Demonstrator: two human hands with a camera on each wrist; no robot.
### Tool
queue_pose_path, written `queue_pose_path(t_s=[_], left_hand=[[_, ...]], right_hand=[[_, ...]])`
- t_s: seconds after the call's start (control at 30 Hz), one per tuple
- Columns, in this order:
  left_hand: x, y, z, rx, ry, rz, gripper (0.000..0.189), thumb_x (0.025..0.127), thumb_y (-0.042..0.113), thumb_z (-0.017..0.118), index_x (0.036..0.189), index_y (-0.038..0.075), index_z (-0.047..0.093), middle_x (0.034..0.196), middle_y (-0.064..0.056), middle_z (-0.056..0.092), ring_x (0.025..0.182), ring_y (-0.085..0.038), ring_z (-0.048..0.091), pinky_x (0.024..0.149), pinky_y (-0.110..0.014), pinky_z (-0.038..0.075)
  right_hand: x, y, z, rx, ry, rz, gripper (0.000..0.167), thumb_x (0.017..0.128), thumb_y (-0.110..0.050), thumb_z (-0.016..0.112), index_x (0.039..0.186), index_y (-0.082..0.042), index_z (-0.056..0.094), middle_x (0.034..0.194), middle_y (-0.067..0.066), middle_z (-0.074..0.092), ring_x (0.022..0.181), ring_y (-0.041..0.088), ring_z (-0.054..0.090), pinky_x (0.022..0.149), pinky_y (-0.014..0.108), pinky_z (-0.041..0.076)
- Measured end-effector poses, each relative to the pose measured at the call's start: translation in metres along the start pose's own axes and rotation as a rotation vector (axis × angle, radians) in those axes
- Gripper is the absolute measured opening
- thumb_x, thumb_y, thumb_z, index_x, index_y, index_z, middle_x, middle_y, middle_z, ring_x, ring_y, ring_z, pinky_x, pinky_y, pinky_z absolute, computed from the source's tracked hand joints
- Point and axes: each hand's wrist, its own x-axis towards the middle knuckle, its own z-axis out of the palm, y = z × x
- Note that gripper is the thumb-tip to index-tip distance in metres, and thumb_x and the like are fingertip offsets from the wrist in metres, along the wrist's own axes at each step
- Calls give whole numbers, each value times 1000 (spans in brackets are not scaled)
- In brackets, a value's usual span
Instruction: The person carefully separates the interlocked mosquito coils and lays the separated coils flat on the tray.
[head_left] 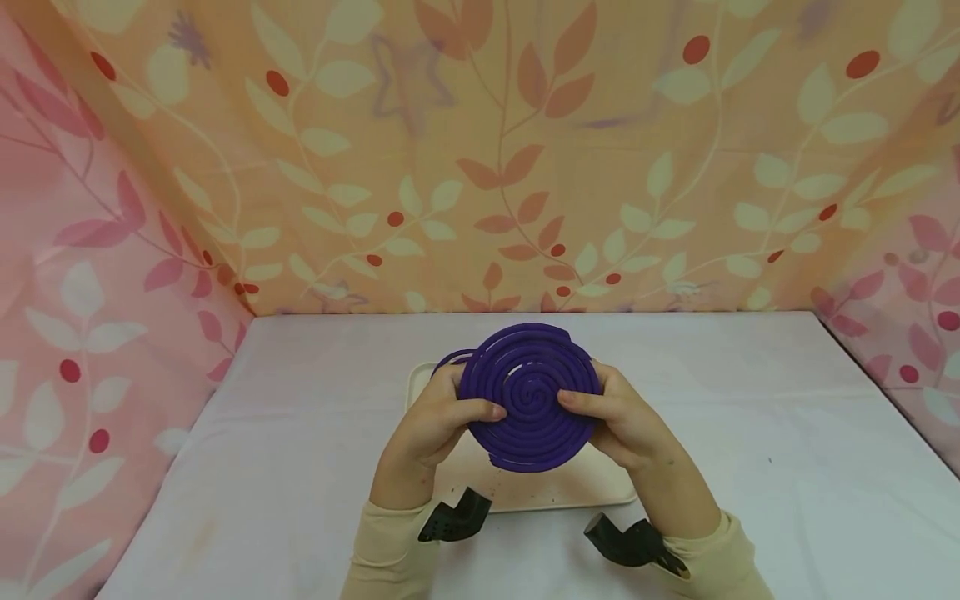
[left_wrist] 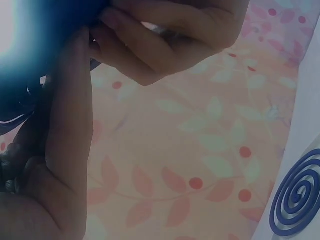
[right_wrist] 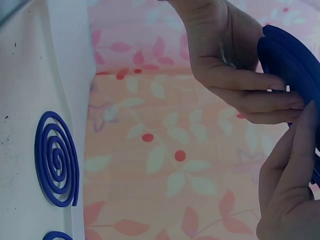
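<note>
Both hands hold a purple pair of interlocked mosquito coils up over a cream tray, its flat spiral face towards the head camera. My left hand grips its left edge, thumb across the front and fingers behind. At the opposite edge my right hand does the same, its thumb tip near the spiral's centre. Fingertips of both hands meet at the back in the right wrist view, where the held coil shows edge-on. A single loose coil lies on the tray, mostly hidden in the head view.
Part of another coil shows at the bottom of the right wrist view. Dark crumbs dot the tray. A white cloth covers the table, with patterned fabric hanging behind and at both sides. Black mounts sit at the wrists.
</note>
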Motion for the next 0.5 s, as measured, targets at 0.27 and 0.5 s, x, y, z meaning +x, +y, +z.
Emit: queue_pose_path(t_s=[0.27, 0.5], left_hand=[[1, 1, 6, 122, 2, 1, 40, 74, 0, 65, 104, -23, 55, 90, -3, 67, 81, -14, 64, 75, -27, 54], [3, -2, 6, 148, -7, -24, 40, 77, 1, 66, 108, -22, 54, 92, -4, 67, 84, -14, 64, 79, -29, 53]], right_hand=[[-8, -6, -1, -84, 16, -2, 22, 92, 4, 51, 111, -2, 61, 104, 8, 65, 93, 16, 64, 81, 30, 54], [-11, -10, -3, -150, 29, -11, 23, 92, 5, 51, 110, -3, 62, 102, 8, 66, 92, 16, 64, 80, 30, 54]])
